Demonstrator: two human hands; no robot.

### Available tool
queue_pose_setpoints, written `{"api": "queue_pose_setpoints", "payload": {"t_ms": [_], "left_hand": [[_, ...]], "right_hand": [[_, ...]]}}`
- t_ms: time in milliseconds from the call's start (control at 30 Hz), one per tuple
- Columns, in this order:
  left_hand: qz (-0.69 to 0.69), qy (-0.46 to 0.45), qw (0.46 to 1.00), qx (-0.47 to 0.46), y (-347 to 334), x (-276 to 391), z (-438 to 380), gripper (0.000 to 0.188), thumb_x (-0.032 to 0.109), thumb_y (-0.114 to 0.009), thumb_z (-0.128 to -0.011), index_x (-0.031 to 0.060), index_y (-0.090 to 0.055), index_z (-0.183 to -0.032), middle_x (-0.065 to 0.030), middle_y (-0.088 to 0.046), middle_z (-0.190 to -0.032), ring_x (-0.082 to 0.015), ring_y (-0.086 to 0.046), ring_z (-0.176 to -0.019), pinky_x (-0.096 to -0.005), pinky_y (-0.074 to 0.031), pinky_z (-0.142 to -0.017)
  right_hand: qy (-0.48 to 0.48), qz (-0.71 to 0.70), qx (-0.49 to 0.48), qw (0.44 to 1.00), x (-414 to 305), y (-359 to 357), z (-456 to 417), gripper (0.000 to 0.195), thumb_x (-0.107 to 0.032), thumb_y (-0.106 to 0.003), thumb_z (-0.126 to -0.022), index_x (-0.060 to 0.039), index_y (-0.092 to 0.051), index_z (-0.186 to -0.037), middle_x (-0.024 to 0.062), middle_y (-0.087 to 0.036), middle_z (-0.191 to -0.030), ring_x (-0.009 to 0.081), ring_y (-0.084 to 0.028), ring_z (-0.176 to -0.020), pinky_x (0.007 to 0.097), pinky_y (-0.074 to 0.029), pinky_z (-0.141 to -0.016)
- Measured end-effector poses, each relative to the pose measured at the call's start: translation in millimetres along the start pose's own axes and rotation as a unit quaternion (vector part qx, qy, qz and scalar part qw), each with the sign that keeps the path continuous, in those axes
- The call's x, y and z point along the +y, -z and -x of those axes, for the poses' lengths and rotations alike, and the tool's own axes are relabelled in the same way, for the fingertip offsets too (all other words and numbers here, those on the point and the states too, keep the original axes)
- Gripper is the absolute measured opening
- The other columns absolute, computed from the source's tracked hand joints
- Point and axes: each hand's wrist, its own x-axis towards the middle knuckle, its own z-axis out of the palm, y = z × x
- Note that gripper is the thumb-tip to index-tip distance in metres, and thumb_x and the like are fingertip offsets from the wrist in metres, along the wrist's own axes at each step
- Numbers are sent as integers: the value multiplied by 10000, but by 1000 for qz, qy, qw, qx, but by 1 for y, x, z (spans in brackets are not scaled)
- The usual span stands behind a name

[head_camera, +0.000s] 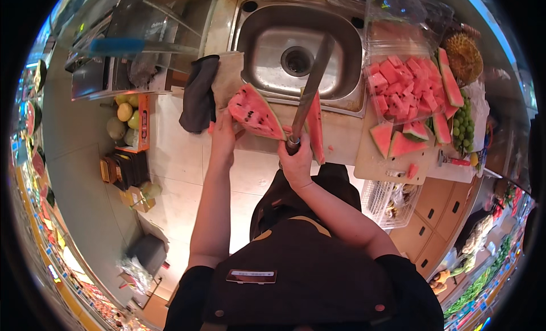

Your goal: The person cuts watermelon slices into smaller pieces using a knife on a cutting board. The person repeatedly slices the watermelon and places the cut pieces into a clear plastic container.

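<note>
My left hand (pixel 225 134) holds a wedge of watermelon (pixel 257 113) by its left side, near the counter's front edge. In my right hand (pixel 297 160) is the handle of a long knife (pixel 313 81), its blade pointing away over the steel sink. A narrow watermelon slice (pixel 316 128) lies just right of the knife, partly behind the blade. The wedge's tip comes close to the knife handle; whether they touch I cannot tell. Farther right, a clear plastic container holds many watermelon cubes (pixel 405 87). Cut watermelon pieces (pixel 407 144) with rind lie on a white cutting board (pixel 371 168).
The steel sink (pixel 256 90) lies ahead, with a dark cloth (pixel 199 96) at its left. Green grapes (pixel 463 124), a durian (pixel 464 57) and a red-handled peeler (pixel 456 161) are at the right. A white basket (pixel 371 203) stands below the board.
</note>
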Motion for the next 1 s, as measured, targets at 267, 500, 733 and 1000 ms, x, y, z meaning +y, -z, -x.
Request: {"api": "queue_pose_setpoints", "payload": {"t_ms": [267,500,733,1000], "left_hand": [[320,108,941,-25,-31,-43,30,503,438,-323,-964,20,-427,-1224,-116,-522,-1189,-267,-515,-1097,-433,-417,-948],[526,144,803,-238,-36,-43,23,578,485,-405,-913,-7,-442,-1212,-166,-529,-1176,-310,-512,-1081,-437,-435,-921],[614,195,712,-279,-25,-69,7,453,393,-474,-893,37,-478,-1173,-135,-547,-1068,-277,-524,-951,-422,-433,-876],[550,193,759,-289,-18,-44,53,435,434,-477,-851,76,-490,-1099,-140,-504,-960,-240,-482,-824,-321,-390,-704]], "right_hand": [[155,33,33,987,-16,3,-4,278,-44,-629,-734,-10,-534,-993,164,-599,-904,352,-592,-818,377,-476,-705],[130,30,18,991,-22,2,3,287,-37,-630,-723,2,-510,-981,187,-576,-859,381,-577,-772,400,-468,-669],[181,9,-38,983,-16,1,12,308,-25,-621,-726,-14,-489,-1004,174,-547,-900,369,-562,-759,388,-462,-655],[151,3,-161,975,-39,80,27,251,-43,-619,-802,-34,-498,-1022,77,-551,-814,158,-560,-691,275,-450,-585]]}}
